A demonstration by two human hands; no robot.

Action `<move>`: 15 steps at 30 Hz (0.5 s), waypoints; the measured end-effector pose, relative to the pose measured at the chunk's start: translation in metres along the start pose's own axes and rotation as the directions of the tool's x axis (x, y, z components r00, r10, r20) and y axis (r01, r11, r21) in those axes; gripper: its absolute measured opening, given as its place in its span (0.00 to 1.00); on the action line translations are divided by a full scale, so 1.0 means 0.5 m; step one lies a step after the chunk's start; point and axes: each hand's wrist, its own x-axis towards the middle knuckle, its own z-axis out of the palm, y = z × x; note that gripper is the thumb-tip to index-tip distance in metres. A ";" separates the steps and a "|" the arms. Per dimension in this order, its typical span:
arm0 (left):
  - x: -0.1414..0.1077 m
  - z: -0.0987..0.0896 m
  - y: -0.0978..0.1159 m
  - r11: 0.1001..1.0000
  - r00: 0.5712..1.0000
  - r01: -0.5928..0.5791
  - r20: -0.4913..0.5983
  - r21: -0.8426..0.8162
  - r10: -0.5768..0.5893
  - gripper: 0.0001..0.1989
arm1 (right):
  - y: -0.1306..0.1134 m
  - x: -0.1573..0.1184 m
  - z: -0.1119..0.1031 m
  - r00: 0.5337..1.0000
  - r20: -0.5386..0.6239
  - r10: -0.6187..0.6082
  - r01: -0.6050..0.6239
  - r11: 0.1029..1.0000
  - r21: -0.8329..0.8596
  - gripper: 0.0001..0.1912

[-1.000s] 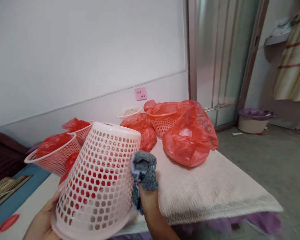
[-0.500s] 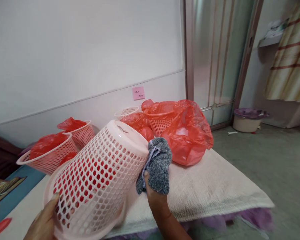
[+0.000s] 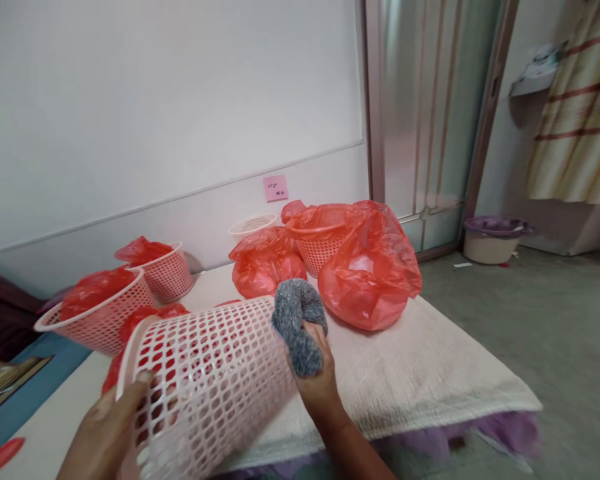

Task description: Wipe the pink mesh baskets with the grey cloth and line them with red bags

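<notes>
A pale pink perforated plastic wastebasket point(image 3: 215, 373) lies on its side in front of me, its wide rim to the left and its base to the right. My left hand point(image 3: 105, 427) grips it at the rim, thumb on the outer mesh and fingers partly seen through the holes. With my right hand point(image 3: 317, 363) I hold a fuzzy dark grey cloth point(image 3: 300, 313) bunched against the base end. The base face itself is turned away and hidden.
Red plastic bags point(image 3: 370, 280) stand behind on the cream towel-covered surface point(image 3: 430, 360), one over a basket. Two pink baskets point(image 3: 173, 273) holding red bags sit back left. A pink note point(image 3: 275, 188) is on the wall. A bin point(image 3: 495, 243) stands on the floor at right.
The wastebasket has tipped lower, from slanting with its base raised to nearly level, base facing right. My right hand has shifted the cloth slightly left around the base edge.
</notes>
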 end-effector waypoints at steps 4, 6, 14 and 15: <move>-0.010 0.027 0.011 0.989 0.994 -0.079 0.087 0.126 0.068 0.15 | 0.007 0.004 0.007 0.997 0.003 0.074 -0.074 0.997 -0.033 0.27; -0.010 0.034 0.015 0.980 0.990 -0.112 0.104 0.162 0.096 0.15 | 0.012 0.004 0.009 0.998 0.030 0.054 -0.051 0.996 -0.071 0.28; -0.003 0.033 0.010 0.988 0.955 -0.116 0.284 0.103 0.083 0.32 | 0.049 0.012 0.007 0.905 -0.060 0.422 -0.414 0.904 0.110 0.32; -0.007 0.039 0.014 0.986 0.951 -0.132 0.295 0.103 0.097 0.33 | 0.051 0.013 0.007 0.885 -0.062 0.461 -0.450 0.883 0.136 0.35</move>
